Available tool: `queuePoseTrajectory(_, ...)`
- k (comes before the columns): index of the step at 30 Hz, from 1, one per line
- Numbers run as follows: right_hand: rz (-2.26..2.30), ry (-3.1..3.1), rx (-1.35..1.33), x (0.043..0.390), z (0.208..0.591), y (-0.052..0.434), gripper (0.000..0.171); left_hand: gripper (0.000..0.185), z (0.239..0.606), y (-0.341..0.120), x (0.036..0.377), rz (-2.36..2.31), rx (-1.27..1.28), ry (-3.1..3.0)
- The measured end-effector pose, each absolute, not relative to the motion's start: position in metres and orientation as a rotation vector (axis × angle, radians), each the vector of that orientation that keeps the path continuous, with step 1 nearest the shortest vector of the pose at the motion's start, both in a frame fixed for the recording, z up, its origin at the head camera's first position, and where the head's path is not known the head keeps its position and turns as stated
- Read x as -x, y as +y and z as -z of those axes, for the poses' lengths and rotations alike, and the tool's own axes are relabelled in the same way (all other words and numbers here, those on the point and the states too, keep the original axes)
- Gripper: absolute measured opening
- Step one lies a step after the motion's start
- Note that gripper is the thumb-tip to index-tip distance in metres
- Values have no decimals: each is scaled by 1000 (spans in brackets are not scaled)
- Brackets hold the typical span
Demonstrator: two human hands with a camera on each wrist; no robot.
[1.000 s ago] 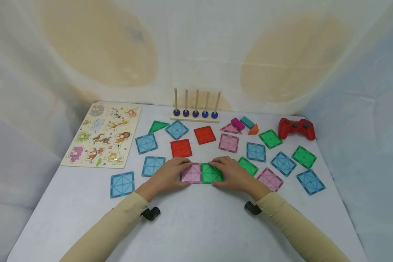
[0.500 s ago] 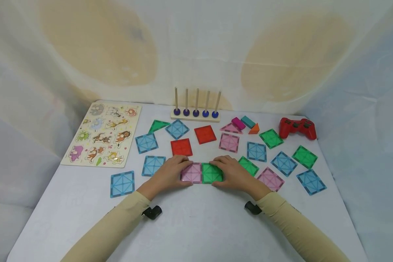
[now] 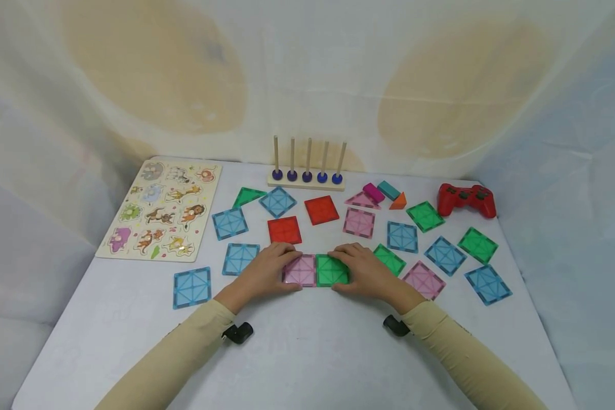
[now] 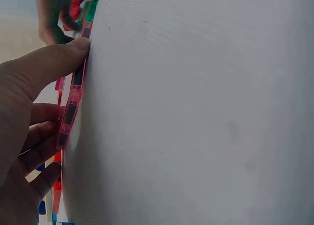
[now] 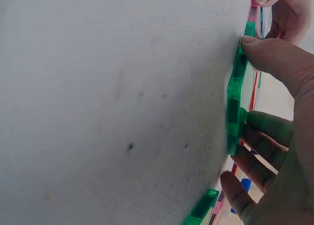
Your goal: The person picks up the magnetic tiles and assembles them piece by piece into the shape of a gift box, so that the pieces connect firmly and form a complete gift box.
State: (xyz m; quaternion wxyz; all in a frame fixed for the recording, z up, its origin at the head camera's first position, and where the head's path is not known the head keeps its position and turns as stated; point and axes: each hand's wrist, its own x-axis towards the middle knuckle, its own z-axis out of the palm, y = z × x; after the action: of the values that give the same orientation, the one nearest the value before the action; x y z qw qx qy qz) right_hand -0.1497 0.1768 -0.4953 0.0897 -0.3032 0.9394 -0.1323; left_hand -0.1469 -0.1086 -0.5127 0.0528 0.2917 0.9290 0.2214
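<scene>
A pink square tile (image 3: 301, 271) and a green square tile (image 3: 332, 271) lie flat on the white table (image 3: 307, 353), edge to edge. My left hand (image 3: 267, 272) grips the pink tile from the left, thumb on its near edge and fingers over the far edge. My right hand (image 3: 364, 273) grips the green tile the same way from the right. In the left wrist view my thumb (image 4: 54, 63) presses the pink tile's edge (image 4: 73, 95). The right wrist view has the thumb (image 5: 274, 63) on the green tile's edge (image 5: 235, 102).
Several loose blue, green, pink and red tiles lie around both hands, a red one (image 3: 284, 230) just behind. An animal puzzle board (image 3: 161, 210) sits far left, a peg rack (image 3: 306, 179) at the back, wooden blocks (image 3: 384, 193) and a red controller (image 3: 465, 199) back right.
</scene>
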Motion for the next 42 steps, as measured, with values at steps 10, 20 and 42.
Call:
queuePoseTrajectory(10,413,2793,908,149,495,178,77,77,513,-109,146,-704,-893,2833)
queuePoseTrajectory(20,554,2771,807,146,488,194,75,78,513,-111,146,-721,-860,2811)
queuePoseTrajectory(42,452,2980,312,141,490,258,81,78,513,-112,145,-707,-852,2807)
